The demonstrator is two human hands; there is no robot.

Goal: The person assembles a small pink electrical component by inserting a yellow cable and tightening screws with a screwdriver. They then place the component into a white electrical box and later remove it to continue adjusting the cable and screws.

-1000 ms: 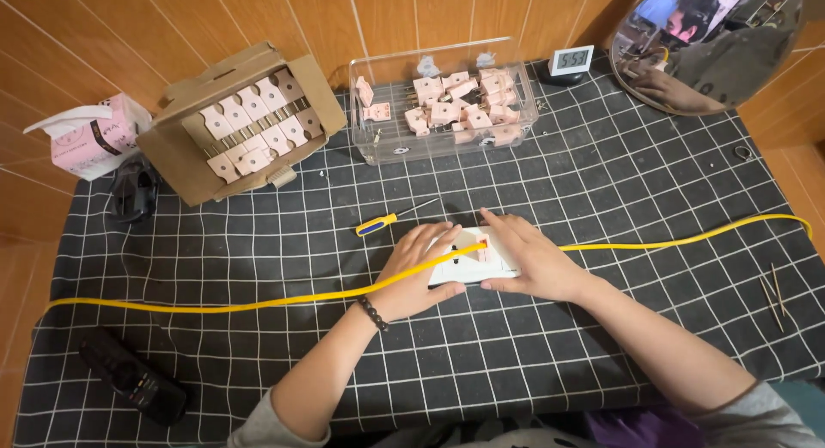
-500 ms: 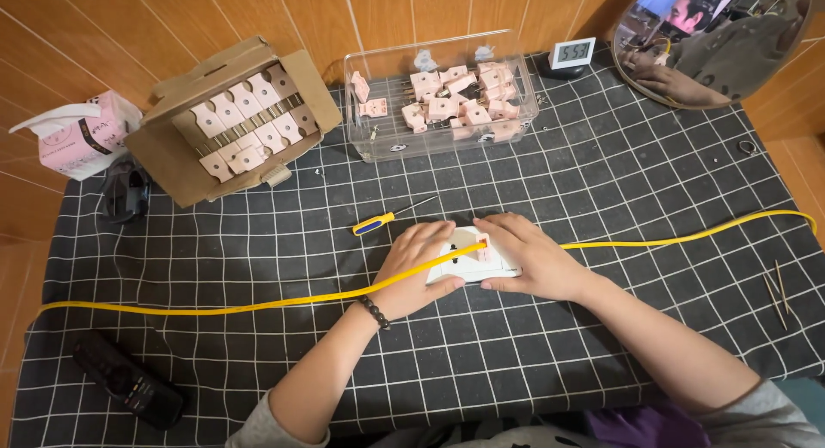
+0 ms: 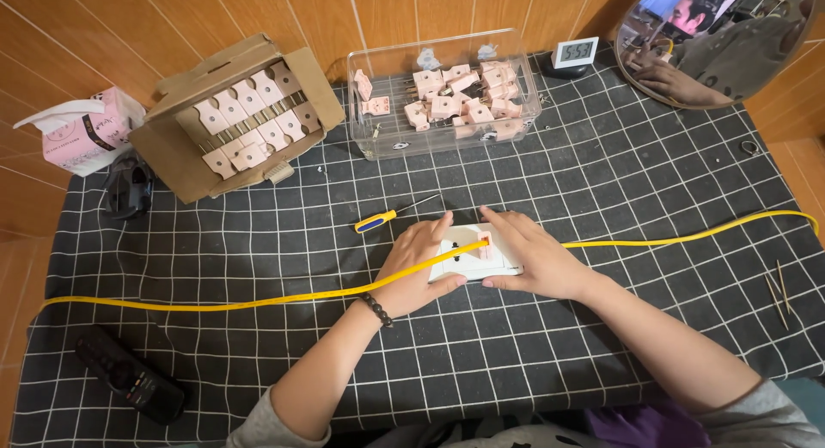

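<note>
A white socket block (image 3: pixel 470 255) lies flat on the checked black cloth in the middle of the table. My left hand (image 3: pixel 417 263) grips its left end, and my right hand (image 3: pixel 533 257) presses on its right side. A small pink piece (image 3: pixel 484 239) shows on top of the block between my fingers. A yellow cable (image 3: pixel 258 300) crosses the table from the left edge, passes over my left hand to the block, and goes on to the right (image 3: pixel 687 235). A yellow and blue screwdriver (image 3: pixel 387 217) lies just beyond my left hand.
A cardboard box (image 3: pixel 232 121) of pale plugs stands at the back left, and a clear plastic bin (image 3: pixel 443 96) of pink plugs at the back middle. Small clock (image 3: pixel 574 51), round mirror (image 3: pixel 722 36), tissue pack (image 3: pixel 82 130), black remote (image 3: pixel 129 375), toothpicks (image 3: pixel 778 289).
Both hands have stayed on the white block with only slight shifts of the fingers. The view has drifted a little.
</note>
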